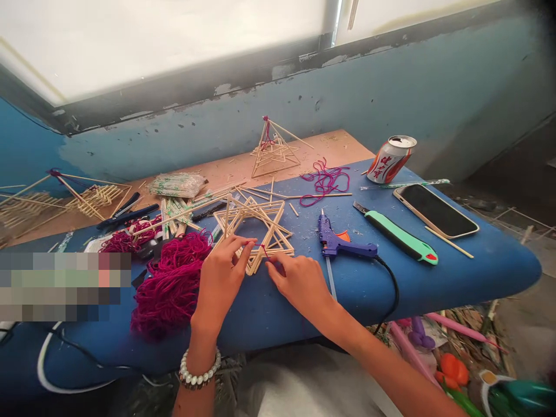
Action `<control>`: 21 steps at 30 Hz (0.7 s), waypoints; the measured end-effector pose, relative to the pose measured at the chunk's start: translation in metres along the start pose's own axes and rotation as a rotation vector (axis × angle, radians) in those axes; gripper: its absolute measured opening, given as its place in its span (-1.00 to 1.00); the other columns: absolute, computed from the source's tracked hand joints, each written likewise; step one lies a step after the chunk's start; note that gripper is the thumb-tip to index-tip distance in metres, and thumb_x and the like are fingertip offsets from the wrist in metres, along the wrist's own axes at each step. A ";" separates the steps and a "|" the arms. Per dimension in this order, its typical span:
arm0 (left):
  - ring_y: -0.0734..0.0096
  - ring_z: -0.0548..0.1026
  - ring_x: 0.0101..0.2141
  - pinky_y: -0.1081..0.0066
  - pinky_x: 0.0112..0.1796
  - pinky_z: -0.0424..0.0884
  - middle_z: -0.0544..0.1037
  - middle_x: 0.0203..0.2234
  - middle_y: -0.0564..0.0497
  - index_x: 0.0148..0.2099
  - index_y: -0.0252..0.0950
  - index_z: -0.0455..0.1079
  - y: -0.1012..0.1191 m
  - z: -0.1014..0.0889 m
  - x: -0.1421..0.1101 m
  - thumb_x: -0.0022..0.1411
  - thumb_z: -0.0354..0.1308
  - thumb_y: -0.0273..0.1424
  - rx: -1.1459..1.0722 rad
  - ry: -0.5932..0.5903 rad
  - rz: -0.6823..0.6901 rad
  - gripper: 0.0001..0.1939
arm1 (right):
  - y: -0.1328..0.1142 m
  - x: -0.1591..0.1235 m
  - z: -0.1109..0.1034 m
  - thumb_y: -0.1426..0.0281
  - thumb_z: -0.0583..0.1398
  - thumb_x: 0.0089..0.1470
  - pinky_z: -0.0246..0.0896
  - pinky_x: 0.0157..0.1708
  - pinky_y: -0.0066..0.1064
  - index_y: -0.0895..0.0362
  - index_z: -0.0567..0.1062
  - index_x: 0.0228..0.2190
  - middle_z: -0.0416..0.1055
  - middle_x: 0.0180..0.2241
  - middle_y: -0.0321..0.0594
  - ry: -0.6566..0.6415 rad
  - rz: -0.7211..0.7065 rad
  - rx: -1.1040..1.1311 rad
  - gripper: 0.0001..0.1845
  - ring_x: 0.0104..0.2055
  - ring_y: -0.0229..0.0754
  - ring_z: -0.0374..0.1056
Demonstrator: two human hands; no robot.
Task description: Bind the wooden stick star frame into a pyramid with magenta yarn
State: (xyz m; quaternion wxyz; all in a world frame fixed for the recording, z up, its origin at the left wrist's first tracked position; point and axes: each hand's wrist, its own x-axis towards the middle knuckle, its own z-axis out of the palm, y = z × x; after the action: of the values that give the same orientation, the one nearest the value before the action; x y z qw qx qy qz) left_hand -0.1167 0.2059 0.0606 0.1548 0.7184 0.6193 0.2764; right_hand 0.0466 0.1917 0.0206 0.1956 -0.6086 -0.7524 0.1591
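Note:
A flat frame of wooden sticks lies on the blue padded board in front of me. My left hand, with a pearl bracelet on its wrist, pinches a thin magenta thread at the frame's near corner. My right hand pinches the other end of the same thread, just right of that corner. A heap of magenta yarn lies beside my left hand. A blue glue gun rests to the right of my right hand.
A green utility knife, a phone and a tipped red drink can lie at the right. A stick pyramid stands at the back, loose yarn near it. Stick bundles and more stick frames lie at the left.

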 end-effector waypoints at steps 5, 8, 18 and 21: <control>0.46 0.47 -0.45 0.42 -0.36 0.28 0.62 -0.15 0.08 -0.06 -0.14 0.54 0.005 0.005 0.007 0.40 0.10 -0.35 0.171 0.065 0.043 -0.81 | 0.006 -0.007 0.001 0.29 0.08 0.33 -0.18 -0.47 -0.34 0.02 0.54 -0.17 0.59 -0.46 -0.34 0.053 -0.072 0.056 -0.76 -0.44 -0.16 0.52; 0.42 0.51 -0.46 0.43 -0.37 0.28 0.65 -0.23 0.09 0.00 -0.15 0.46 0.010 0.009 0.013 0.33 0.18 -0.38 0.196 0.091 0.008 -0.80 | 0.011 -0.008 0.001 0.31 0.07 0.33 -0.18 -0.47 -0.34 0.04 0.54 -0.16 0.59 -0.46 -0.34 0.066 -0.122 0.095 -0.76 -0.46 -0.19 0.51; 0.48 0.41 -0.53 0.43 -0.37 0.27 0.63 -0.34 0.12 -0.13 -0.13 0.58 0.013 0.007 0.019 0.34 0.18 -0.25 0.144 0.003 0.003 -0.82 | 0.017 -0.005 0.004 0.34 0.05 0.33 -0.25 -0.47 -0.34 0.09 0.50 -0.23 0.59 -0.44 -0.29 0.036 -0.160 0.136 -0.78 -0.43 -0.19 0.51; 0.50 0.39 -0.52 0.44 -0.35 0.28 0.62 -0.27 0.12 -0.11 -0.16 0.58 0.012 0.008 0.020 0.36 0.14 -0.28 0.184 -0.026 0.027 -0.80 | 0.017 -0.004 0.002 0.34 0.04 0.33 -0.28 -0.48 -0.34 0.09 0.48 -0.21 0.60 -0.41 -0.28 0.008 -0.159 0.138 -0.78 -0.41 -0.19 0.51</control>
State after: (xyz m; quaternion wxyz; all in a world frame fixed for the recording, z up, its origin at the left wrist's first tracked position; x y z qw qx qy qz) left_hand -0.1010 0.2237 0.0654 0.0925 0.7414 0.6304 0.2109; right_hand 0.0612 0.1911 0.0097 0.2519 -0.5327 -0.7847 0.1923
